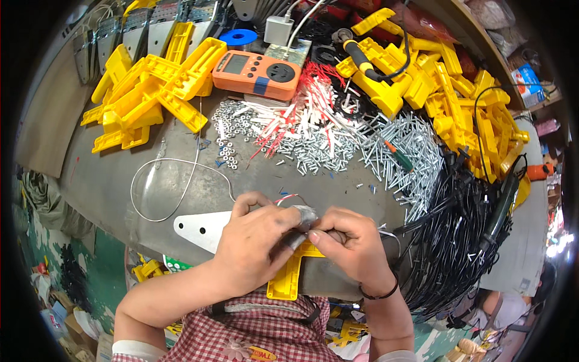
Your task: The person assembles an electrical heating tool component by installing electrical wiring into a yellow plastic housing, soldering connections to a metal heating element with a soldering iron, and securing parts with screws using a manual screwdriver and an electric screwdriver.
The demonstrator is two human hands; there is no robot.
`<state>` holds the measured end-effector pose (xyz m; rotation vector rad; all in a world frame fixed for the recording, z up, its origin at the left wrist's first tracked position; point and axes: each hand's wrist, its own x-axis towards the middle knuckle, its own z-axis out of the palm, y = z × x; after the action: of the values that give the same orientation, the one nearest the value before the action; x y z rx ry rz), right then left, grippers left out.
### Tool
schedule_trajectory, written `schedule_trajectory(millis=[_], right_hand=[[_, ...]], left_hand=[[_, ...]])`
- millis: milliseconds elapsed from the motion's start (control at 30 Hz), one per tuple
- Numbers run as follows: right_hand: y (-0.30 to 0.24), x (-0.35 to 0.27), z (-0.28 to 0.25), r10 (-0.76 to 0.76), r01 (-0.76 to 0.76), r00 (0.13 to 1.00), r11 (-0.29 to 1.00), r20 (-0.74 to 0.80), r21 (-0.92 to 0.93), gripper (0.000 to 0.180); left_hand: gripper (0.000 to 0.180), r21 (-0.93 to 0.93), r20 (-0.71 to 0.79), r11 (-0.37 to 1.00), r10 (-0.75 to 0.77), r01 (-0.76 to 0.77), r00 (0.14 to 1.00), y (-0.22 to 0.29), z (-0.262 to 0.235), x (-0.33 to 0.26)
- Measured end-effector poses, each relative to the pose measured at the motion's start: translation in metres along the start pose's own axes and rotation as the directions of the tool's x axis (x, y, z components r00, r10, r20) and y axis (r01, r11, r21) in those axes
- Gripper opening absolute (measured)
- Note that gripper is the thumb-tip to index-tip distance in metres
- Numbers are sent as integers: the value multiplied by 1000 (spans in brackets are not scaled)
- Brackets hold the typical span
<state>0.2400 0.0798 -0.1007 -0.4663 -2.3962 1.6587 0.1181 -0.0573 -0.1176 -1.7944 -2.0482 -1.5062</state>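
Observation:
My left hand (254,244) and my right hand (354,244) meet at the table's front edge, fingertips almost touching. Both are closed in a pinch; the small thing between the fingers is hidden. Grey wrapping covers a fingertip of the left hand. Under the hands lies a yellow plastic housing (283,283), T-shaped, hollow side up. A pale flat metal plate (196,231) with two dark holes sticks out leftward from beneath my left hand. Thin red and white wires (292,196) curve just beyond the fingertips.
Beyond the hands lie piles of screws (398,163), nuts (232,123) and red-white wire leads (310,102). An orange meter (256,73) stands behind them. Yellow housings (142,96) fill the back left. Black cables (449,241) heap at right; a white cord (134,193) loops at left.

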Motion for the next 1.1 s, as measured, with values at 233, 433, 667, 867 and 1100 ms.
schedule_trajectory(millis=[233,433,667,867,1100], right_hand=[[10,10,-1,217,-292,952,857,216,426,11],[-20,-2,-1,158,-155,987,952,-9,-264,14],[-16,9,-5,-282,263,959,874,14,-410,11],[-11,6,2,-265,240,964,891,-11,-386,10],[6,22,0,178,-265,952,884,248,385,10]], left_hand=[[52,97,87,991,87,-96,992,2,-4,-1],[46,265,69,960,68,-84,995,-1,-1,5],[68,-275,371,862,-314,427,874,-4,-23,25],[69,-494,424,614,-448,616,787,-6,-18,17],[45,152,3,975,165,-163,986,-5,-1,0]])
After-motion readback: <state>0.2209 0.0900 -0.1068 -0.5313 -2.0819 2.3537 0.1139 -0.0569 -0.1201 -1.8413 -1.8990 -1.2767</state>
